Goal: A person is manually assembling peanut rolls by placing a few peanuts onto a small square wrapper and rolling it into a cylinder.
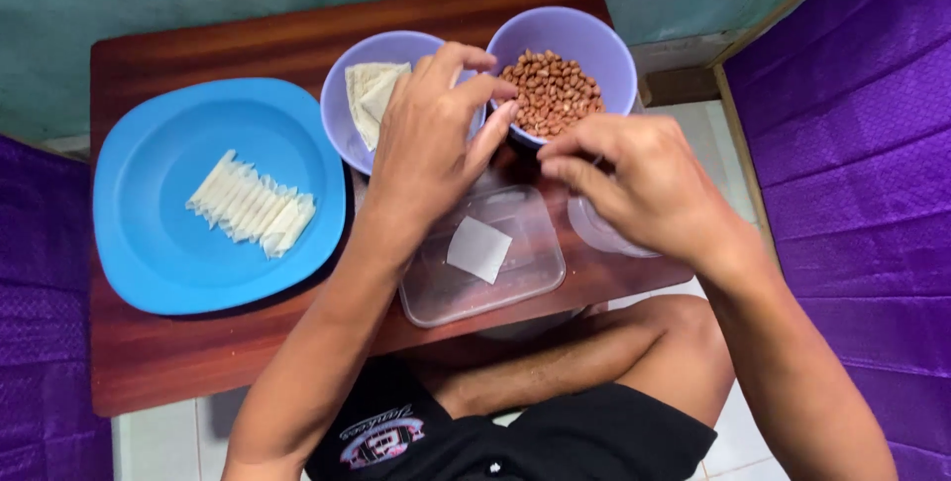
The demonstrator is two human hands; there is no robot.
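Observation:
My left hand (431,139) hovers over the gap between two purple bowls, its fingertips reaching to the rim of the bowl of peanuts (553,93). My right hand (634,179) sits just below that bowl with thumb and fingers pinched together; what they pinch is too small to tell. The other purple bowl (347,95) holds pale square wrappers (371,95). One wrapper square (478,248) lies flat on a clear plastic lid (515,273) below my hands. A row of rolled wrappers (253,206) lies on the blue plate (158,243).
A small clear container (599,233) sits partly hidden under my right hand. Everything stands on a low dark wooden table (198,352). Purple cushions (852,164) flank both sides, and my crossed legs (594,352) are below the table's front edge.

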